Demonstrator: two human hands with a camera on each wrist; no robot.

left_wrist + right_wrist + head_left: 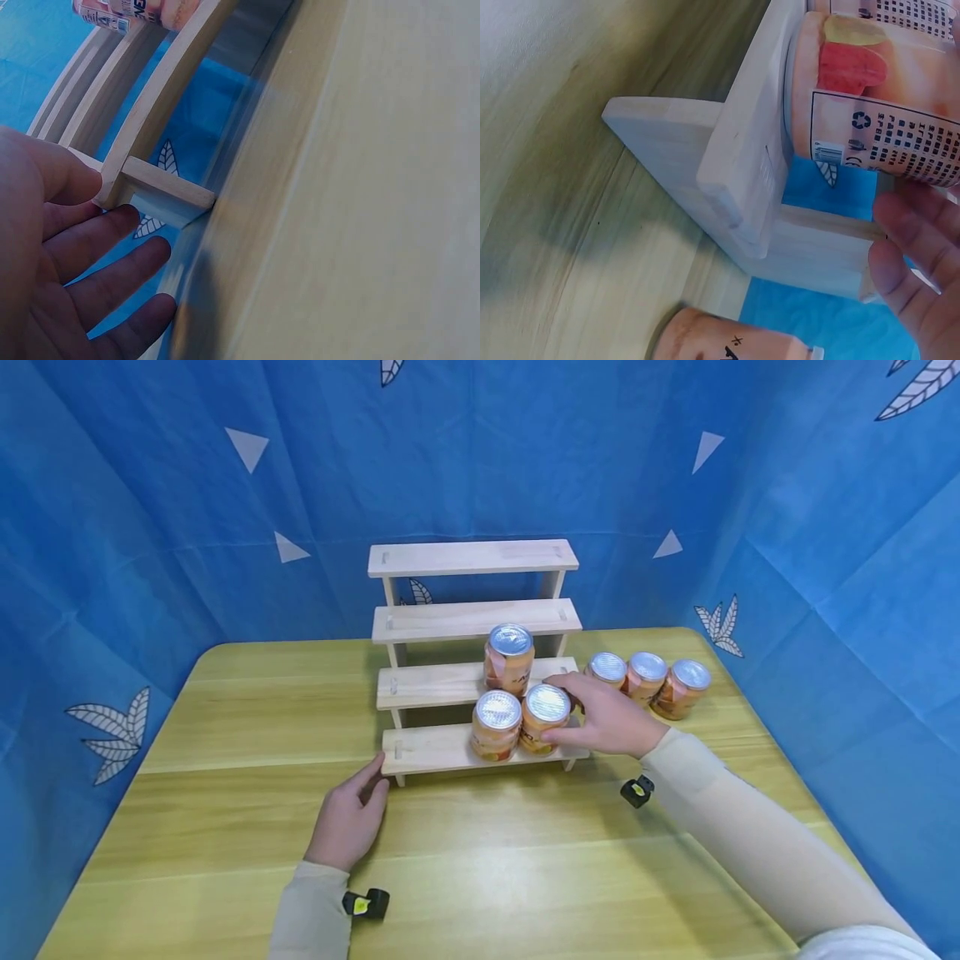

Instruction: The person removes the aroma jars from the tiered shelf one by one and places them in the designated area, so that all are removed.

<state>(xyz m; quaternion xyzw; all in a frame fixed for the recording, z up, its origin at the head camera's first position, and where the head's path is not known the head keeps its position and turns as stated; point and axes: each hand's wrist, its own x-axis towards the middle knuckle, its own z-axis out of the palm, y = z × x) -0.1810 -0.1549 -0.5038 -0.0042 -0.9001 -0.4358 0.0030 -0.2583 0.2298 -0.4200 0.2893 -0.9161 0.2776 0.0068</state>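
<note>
A pale wooden four-step shelf [427, 749] stands on the table. My left hand [349, 822] pinches the left end of its lowest step between thumb and fingers; the other fingers are spread in the left wrist view. My right hand [611, 714] grips an orange can [545, 714] with a silver lid, upright at the right of the lowest step. In the right wrist view, this can's [877, 97] base meets the board. A second can [496, 727] stands beside it on its left. Another can [508, 660] stands one step higher, behind them.
Several like cans, among them the rightmost can [681, 689], stand in a row on the wooden table [480, 868], right of the shelf. Blue cloth [480, 452] hangs behind and at both sides. The upper two steps [472, 557] rise at the back.
</note>
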